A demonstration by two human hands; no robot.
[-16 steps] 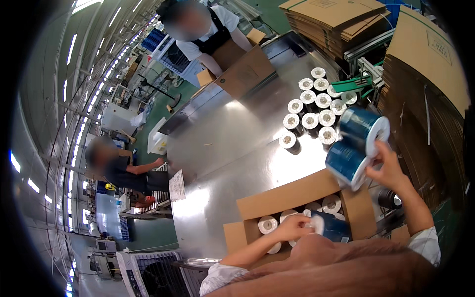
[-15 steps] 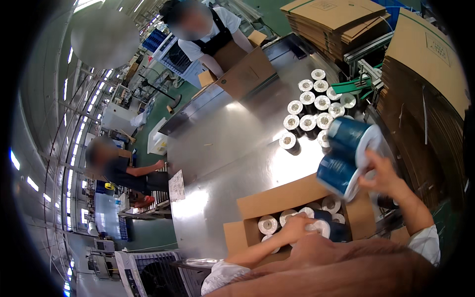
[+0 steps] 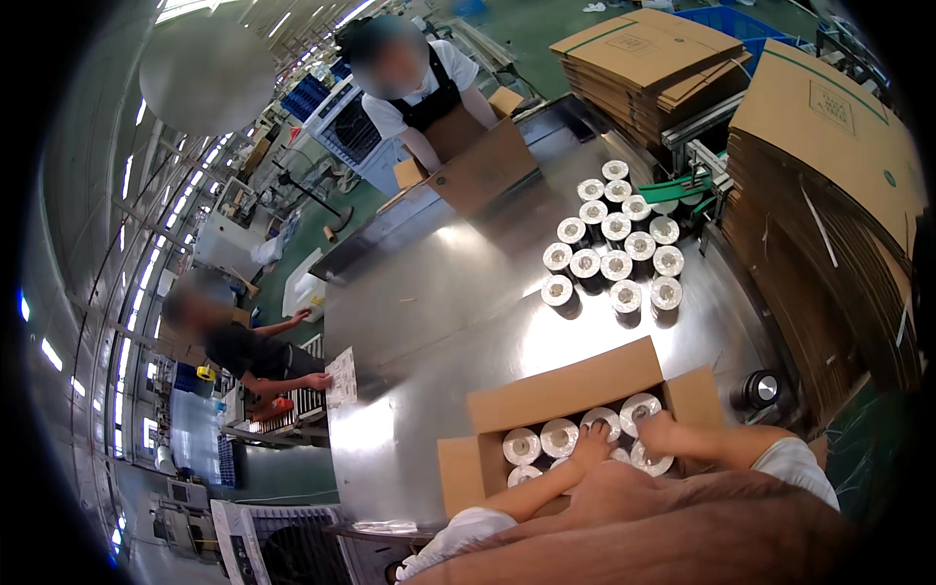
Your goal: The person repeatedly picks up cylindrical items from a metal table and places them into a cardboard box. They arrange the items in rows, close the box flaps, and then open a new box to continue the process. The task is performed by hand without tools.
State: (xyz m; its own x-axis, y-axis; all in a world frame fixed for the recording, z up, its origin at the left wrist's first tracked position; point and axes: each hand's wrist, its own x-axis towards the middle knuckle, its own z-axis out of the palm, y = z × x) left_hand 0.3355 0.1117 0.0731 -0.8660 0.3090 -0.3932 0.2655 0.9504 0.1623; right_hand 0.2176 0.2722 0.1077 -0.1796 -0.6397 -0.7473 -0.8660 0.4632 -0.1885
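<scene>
A brown open carton [image 3: 565, 388] stands at the near edge of the steel table, with several dark cylindrical canisters inside, their round white ends up. My left hand [image 3: 588, 450] reaches into it, fingers spread over the top of a canister [image 3: 603, 419] in the middle. In the carton's right end, my right hand [image 3: 667, 435] is closed between two canisters, the farther canister [image 3: 639, 408] and the nearer canister [image 3: 650, 460]. Its fingertips are hidden between them. My forearms cover the carton's near side.
A cluster of white-topped canisters [image 3: 616, 265] stands beyond the carton, beside a green guide rail [image 3: 673, 187]. A black round object [image 3: 760, 390] lies right of it. Stacks of flat cartons [image 3: 829, 127] border the right. Two people work across and to the left.
My right hand has lowered two blue canisters from above the table into the carton's right end. The left hand has shifted slightly over the canisters. The person at left now touches the paper sheet.
</scene>
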